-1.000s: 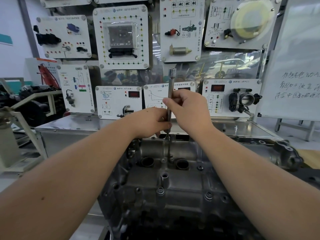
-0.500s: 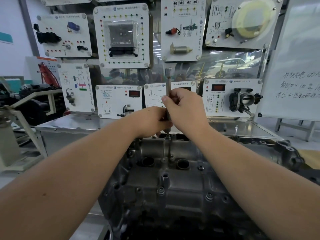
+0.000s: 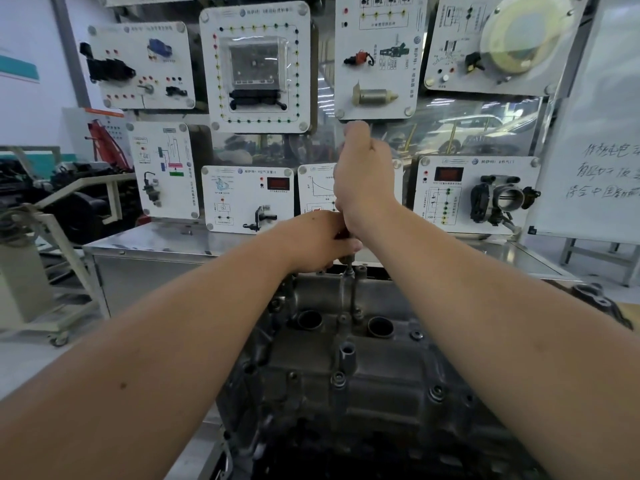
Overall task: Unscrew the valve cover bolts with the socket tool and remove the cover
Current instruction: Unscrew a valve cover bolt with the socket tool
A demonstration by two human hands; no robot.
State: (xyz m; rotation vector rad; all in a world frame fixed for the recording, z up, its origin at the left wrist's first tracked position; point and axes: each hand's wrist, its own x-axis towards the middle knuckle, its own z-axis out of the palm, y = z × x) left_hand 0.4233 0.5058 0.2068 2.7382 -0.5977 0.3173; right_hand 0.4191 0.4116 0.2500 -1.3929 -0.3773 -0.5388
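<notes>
The grey metal valve cover [image 3: 363,368] fills the lower middle, with several bolts along its top. The socket tool [image 3: 347,263] stands upright on a bolt at the cover's far edge; only its lower tip shows below my hands. My right hand [image 3: 363,178] is wrapped round the upper shaft and covers the tool's top end. My left hand [image 3: 320,239] grips the lower shaft just above the bolt.
A display wall of white training panels [image 3: 258,67] stands right behind the engine. A steel bench top [image 3: 156,242] runs under it. A whiteboard [image 3: 595,133] stands at the right, and a frame with dark engine parts [image 3: 69,199] at the left.
My right hand has slid up the shaft and now covers the tool's top end, which stuck out above it before. My left hand stays low on the shaft.
</notes>
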